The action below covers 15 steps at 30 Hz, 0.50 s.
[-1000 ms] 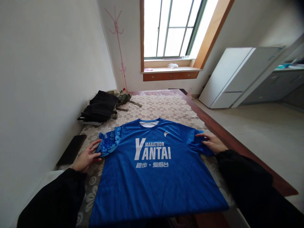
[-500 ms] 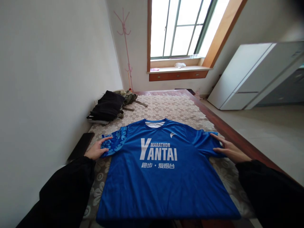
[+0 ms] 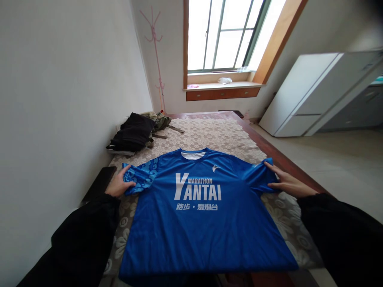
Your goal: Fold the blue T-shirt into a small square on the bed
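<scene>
Head view: small room, white wall on the left, bright window ahead, white cabinet lying tilted on the right. A bed with a floral cover fills the middle; a dark bag lies near its far left corner, well apart from the work, and a pink coat stand is in the corner.

A blue shirt lies flat on the cover, front up, collar away from me, print readable, hem at the near edge. Body looks smooth; both sleeves are spread outward.

My left hand is on the end of the left sleeve, thumb over the cloth and fingers curled, pinching the cuff. My right hand is at the right sleeve end, fingers long and narrowly spread, thumb under the edge; whether it truly grips the cloth I cannot tell.

Judgement: laying-out and flattening appear done. No fold is in the shirt yet, so any folding remains entirely ahead.
</scene>
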### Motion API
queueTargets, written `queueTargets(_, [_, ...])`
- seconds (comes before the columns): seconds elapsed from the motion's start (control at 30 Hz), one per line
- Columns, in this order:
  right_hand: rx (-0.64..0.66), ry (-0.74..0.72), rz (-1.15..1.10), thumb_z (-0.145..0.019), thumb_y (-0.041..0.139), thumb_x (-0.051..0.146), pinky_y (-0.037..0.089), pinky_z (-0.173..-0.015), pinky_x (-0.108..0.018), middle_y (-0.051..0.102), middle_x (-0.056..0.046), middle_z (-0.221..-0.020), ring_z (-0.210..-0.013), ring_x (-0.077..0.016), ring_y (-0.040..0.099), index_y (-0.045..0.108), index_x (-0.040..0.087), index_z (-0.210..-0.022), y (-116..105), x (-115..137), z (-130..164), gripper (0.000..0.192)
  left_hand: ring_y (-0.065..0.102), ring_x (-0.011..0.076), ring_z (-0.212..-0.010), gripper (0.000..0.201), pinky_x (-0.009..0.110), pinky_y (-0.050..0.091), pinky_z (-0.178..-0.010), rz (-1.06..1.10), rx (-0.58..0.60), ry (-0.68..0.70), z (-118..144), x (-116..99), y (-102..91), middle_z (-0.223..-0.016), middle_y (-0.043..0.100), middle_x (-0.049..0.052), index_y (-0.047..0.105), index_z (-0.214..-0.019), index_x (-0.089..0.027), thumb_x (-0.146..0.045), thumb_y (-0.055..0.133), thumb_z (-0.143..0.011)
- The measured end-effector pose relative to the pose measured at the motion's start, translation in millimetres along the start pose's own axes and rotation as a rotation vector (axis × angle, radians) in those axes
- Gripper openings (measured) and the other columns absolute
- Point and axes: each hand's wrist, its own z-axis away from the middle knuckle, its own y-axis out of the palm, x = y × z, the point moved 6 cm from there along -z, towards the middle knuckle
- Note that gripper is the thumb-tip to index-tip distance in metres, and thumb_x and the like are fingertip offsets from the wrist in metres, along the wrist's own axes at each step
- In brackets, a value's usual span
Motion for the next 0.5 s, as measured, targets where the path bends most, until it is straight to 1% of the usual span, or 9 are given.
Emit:
queueTargets(0.1, [0.037,-0.072,0.048,-0.066,0.071,0.043,0.054,-0.108,-0.054,0.031,-0.012,-0.169,-0.15,-0.044,0.035,0.039,0.019,-0.16,-1,44,-8,0.103,0.06,0.0363,-0.132,0.096,0.043,0.049,-0.112,-0.016,0.005,0.007,-6,-39,9.8,-0.146,0.06,0.017,0.053,-0.148,-0.014,-0.022,0.083,-0.057])
queueTargets(0.17, [0.06,-0.177,0.102,-0.069,0.071,0.043,0.056,-0.106,-0.051,0.032,-0.012,-0.168,-0.149,-0.0444,0.036,0.038,0.02,-0.161,0,90,-11,0.101,0.069,0.0333,-0.117,0.104,0.04,0.061,-0.092,0.076,0.113,0.042,-7,-74,26.8,-0.151,0.056,0.017,0.044,-0.155,-0.021,-0.023,0.086,-0.06])
queueTargets(0.23, [0.166,-0.249,0.092,-0.075,0.072,0.047,0.065,-0.091,-0.044,0.038,-0.01,-0.166,-0.132,-0.0409,0.058,0.033,0.026,-0.163,5,133,-14,0.099,0.076,0.0267,-0.094,0.111,0.036,0.064,-0.068,0.223,0.291,0.058,-7,-102,46.1,-0.158,0.048,0.019,0.027,-0.162,-0.033,-0.03,0.087,-0.068])
queueTargets(0.27, [0.218,-0.261,0.068,-0.08,0.07,0.05,0.068,-0.078,-0.039,0.043,-0.01,-0.163,-0.116,-0.0358,0.069,0.028,0.029,-0.165,6,149,-16,0.098,0.076,0.0228,-0.084,0.11,0.033,0.062,-0.06,0.276,0.352,0.062,-8,-112,52.3,-0.159,0.045,0.019,0.02,-0.163,-0.038,-0.033,0.084,-0.073])
queueTargets(0.3, [0.233,-0.258,0.039,-0.084,0.067,0.053,0.067,-0.065,-0.034,0.048,-0.01,-0.159,-0.098,-0.0293,0.075,0.025,0.032,-0.165,6,160,-20,0.094,0.075,0.0193,-0.076,0.106,0.031,0.06,-0.054,0.296,0.369,0.069,-12,-117,54.6,-0.159,0.046,0.019,0.018,-0.163,-0.04,-0.035,0.08,-0.078])
queueTargets(0.33, [0.222,-0.249,0.012,-0.089,0.062,0.055,0.064,-0.055,-0.03,0.052,-0.01,-0.156,-0.082,-0.0228,0.075,0.025,0.033,-0.165,4,166,-26,0.088,0.073,0.0164,-0.07,0.097,0.028,0.058,-0.05,0.279,0.347,0.083,-17,-117,53.8,-0.157,0.049,0.019,0.021,-0.162,-0.039,-0.035,0.076,-0.082])
queueTargets(0.4, [0.158,-0.211,-0.015,-0.094,0.054,0.051,0.058,-0.044,-0.026,0.06,-0.01,-0.148,-0.065,-0.0151,0.07,0.036,0.032,-0.16,3,160,-42,0.071,0.07,0.0136,-0.064,0.075,0.024,0.053,-0.047,0.166,0.241,0.119,-31,-106,47.5,-0.145,0.061,0.016,0.04,-0.155,-0.031,-0.031,0.067,-0.085])
queueTargets(0.43, [0.141,-0.194,-0.011,-0.095,0.052,0.048,0.056,-0.043,-0.025,0.063,-0.01,-0.143,-0.062,-0.0142,0.068,0.044,0.03,-0.155,5,151,-50,0.064,0.069,0.0138,-0.063,0.065,0.022,0.051,-0.047,0.086,0.199,0.13,-39,-97,45.6,-0.135,0.068,0.014,0.051,-0.148,-0.026,-0.03,0.064,-0.085])
queueTargets(0.5, [0.171,-0.193,0.028,-0.093,0.05,0.039,0.056,-0.046,-0.026,0.07,-0.01,-0.13,-0.065,-0.0155,0.068,0.058,0.026,-0.144,20,129,-67,0.053,0.069,0.0162,-0.066,0.051,0.023,0.052,-0.051,-0.068,0.173,0.154,-53,-77,48.3,-0.113,0.076,0.01,0.065,-0.133,-0.021,-0.031,0.062,-0.084])
